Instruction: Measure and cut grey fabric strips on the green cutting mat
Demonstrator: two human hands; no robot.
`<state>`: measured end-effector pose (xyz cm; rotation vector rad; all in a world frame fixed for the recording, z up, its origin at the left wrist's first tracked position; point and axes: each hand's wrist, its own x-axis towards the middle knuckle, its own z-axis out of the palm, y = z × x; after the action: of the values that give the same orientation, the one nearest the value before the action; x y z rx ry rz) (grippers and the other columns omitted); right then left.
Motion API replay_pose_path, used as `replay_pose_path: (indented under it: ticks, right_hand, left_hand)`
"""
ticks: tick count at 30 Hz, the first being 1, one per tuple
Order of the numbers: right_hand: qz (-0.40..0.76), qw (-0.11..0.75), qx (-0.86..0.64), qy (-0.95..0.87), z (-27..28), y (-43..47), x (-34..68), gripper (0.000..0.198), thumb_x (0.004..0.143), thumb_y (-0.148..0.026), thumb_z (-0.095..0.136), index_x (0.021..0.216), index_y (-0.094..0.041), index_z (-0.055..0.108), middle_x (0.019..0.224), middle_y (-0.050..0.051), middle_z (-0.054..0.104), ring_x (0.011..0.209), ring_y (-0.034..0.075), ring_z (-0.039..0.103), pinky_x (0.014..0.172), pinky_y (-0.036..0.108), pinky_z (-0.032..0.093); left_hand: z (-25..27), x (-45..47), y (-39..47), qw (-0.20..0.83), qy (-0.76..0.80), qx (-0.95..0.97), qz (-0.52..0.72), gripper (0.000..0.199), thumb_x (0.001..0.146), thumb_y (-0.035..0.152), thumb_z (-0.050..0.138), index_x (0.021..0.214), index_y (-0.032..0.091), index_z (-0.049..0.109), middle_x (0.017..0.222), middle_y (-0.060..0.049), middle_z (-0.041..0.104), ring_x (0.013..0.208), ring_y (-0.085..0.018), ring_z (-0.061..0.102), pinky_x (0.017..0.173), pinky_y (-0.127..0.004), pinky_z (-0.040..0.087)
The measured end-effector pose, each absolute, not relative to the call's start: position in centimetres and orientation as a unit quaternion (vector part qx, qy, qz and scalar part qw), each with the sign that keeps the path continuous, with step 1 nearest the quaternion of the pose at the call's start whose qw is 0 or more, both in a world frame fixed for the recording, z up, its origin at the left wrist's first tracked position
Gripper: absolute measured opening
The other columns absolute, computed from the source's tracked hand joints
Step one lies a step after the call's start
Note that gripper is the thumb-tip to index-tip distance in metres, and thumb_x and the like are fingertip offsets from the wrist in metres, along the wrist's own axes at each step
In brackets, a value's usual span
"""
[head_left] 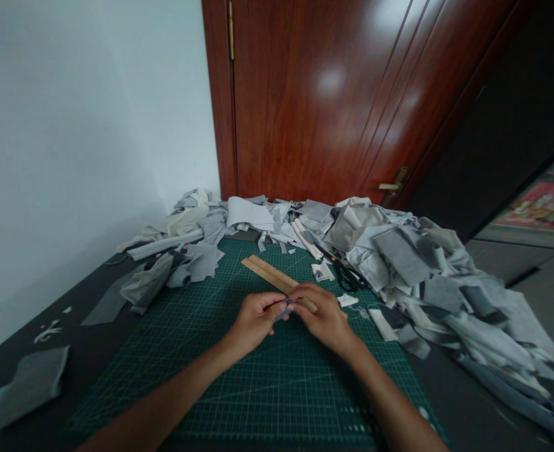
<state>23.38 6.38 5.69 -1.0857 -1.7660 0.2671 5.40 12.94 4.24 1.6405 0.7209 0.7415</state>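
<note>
My left hand (258, 319) and my right hand (322, 314) meet over the middle of a green cutting mat (201, 376). Between their fingertips they pinch a small piece of grey fabric (283, 314), mostly hidden by the fingers. Both hands are closed on it. A wooden ruler (270, 274) lies slantwise on the mat just beyond, partly covered by my right hand. Black-handled scissors (349, 278) rest to the right of the ruler, near a small white scrap (322, 271).
Grey and white fabric scraps (399, 251) are heaped along the right and back of the dark table. More scraps (196, 260) lie at the back left, and a grey piece (34, 383) sits at the near left. Behind stand a white wall (79, 125) and a wooden door (305, 107).
</note>
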Motion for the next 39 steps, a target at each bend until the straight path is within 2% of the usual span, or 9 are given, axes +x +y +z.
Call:
replay_pose_path:
  ticks: [5, 12, 16, 19, 21, 30, 33, 36, 39]
  right_hand:
    - [0.110, 0.513, -0.452, -0.721, 5.5, 6.4, 23.2, 0.009, 0.095, -0.017, 0.065, 0.094, -0.025, 0.069, 0.092, 0.005, 0.072, 0.090, 0.022, 0.069, 0.081, 0.035, 0.055]
    - [0.160, 0.522, -0.486, -0.682, 5.1, 6.5, 22.6, 0.009, 0.093, -0.021, 0.065, 0.084, -0.023, 0.063, 0.088, 0.003, 0.071, 0.082, 0.020, 0.067, 0.076, 0.032, 0.051]
    - [0.215, 0.540, -0.497, -0.644, 4.5, 6.7, 22.2, 0.009, 0.092, -0.024, 0.064, 0.083, -0.023, 0.062, 0.082, 0.001, 0.067, 0.078, 0.019, 0.063, 0.074, 0.031, 0.050]
    - [0.244, 0.565, -0.493, -0.615, 3.9, 7.0, 22.0, 0.009, 0.090, -0.027, 0.066, 0.098, -0.023, 0.066, 0.081, -0.001, 0.063, 0.077, 0.019, 0.061, 0.071, 0.031, 0.049]
    - [0.253, 0.560, -0.499, -0.611, 3.7, 7.0, 21.9, 0.013, 0.090, -0.029, 0.066, 0.102, -0.023, 0.069, 0.083, 0.001, 0.066, 0.078, 0.019, 0.062, 0.072, 0.032, 0.049]
    - [0.208, 0.578, -0.513, -0.600, 3.7, 6.6, 20.8, 0.019, 0.095, -0.030, 0.061, 0.080, -0.021, 0.069, 0.079, 0.002, 0.067, 0.077, 0.020, 0.061, 0.074, 0.033, 0.048]
    - [0.249, 0.601, -0.518, -0.556, 3.4, 6.5, 20.3, 0.018, 0.096, -0.037, 0.061, 0.096, -0.022, 0.071, 0.086, 0.003, 0.068, 0.081, 0.021, 0.062, 0.075, 0.033, 0.050]
    - [0.300, 0.621, -0.505, -0.518, 3.1, 6.6, 19.8, 0.032, 0.088, -0.045, 0.072, 0.110, -0.022, 0.066, 0.086, 0.001, 0.065, 0.078, 0.020, 0.061, 0.072, 0.032, 0.051]
    - [0.305, 0.624, -0.512, -0.505, 2.9, 6.8, 19.4, 0.031, 0.080, -0.046, 0.081, 0.089, -0.021, 0.065, 0.078, -0.001, 0.061, 0.072, 0.018, 0.058, 0.067, 0.031, 0.050]
  left_hand:
    - [4.3, 5.3, 12.7, 0.527, 0.301, 0.720, 0.337, 0.034, 0.089, 0.044, 0.061, 0.096, 0.016, 0.078, 0.077, -0.006, 0.074, 0.064, -0.017, 0.066, 0.045, -0.021, 0.045]
    - [3.9, 5.3, 12.6, 0.455, 0.281, 0.761, 0.366, 0.027, 0.094, 0.032, 0.055, 0.087, 0.019, 0.078, 0.079, -0.003, 0.076, 0.073, -0.018, 0.067, 0.067, -0.025, 0.048]
    - [3.4, 5.1, 12.7, 0.409, 0.298, 0.780, 0.368, 0.028, 0.095, 0.035, 0.056, 0.084, 0.019, 0.078, 0.074, -0.001, 0.073, 0.067, -0.018, 0.064, 0.062, -0.025, 0.041]
    - [3.3, 5.1, 12.6, 0.393, 0.303, 0.788, 0.364, 0.030, 0.096, 0.035, 0.056, 0.083, 0.020, 0.078, 0.073, -0.001, 0.073, 0.065, -0.017, 0.062, 0.061, -0.025, 0.038]
    - [3.2, 5.1, 12.5, 0.396, 0.305, 0.785, 0.366, 0.028, 0.095, 0.034, 0.056, 0.086, 0.020, 0.079, 0.076, -0.002, 0.074, 0.067, -0.018, 0.063, 0.062, -0.026, 0.039]
    - [3.0, 5.9, 12.9, 0.494, 0.297, 0.705, 0.414, 0.026, 0.085, 0.037, 0.067, 0.074, 0.015, 0.077, 0.073, -0.006, 0.071, 0.071, -0.019, 0.062, 0.066, -0.027, 0.044]
    - [2.7, 6.0, 12.9, 0.528, 0.324, 0.669, 0.411, 0.026, 0.084, 0.037, 0.068, 0.077, 0.015, 0.078, 0.072, -0.006, 0.072, 0.068, -0.018, 0.061, 0.064, -0.027, 0.044]
    - [2.6, 6.0, 12.9, 0.537, 0.342, 0.645, 0.422, 0.023, 0.084, 0.035, 0.068, 0.078, 0.016, 0.078, 0.076, -0.006, 0.074, 0.072, -0.020, 0.064, 0.067, -0.028, 0.046]
    - [2.7, 5.9, 12.9, 0.523, 0.332, 0.648, 0.442, 0.017, 0.082, 0.030, 0.069, 0.075, 0.017, 0.078, 0.079, -0.006, 0.076, 0.077, -0.021, 0.067, 0.072, -0.029, 0.050]
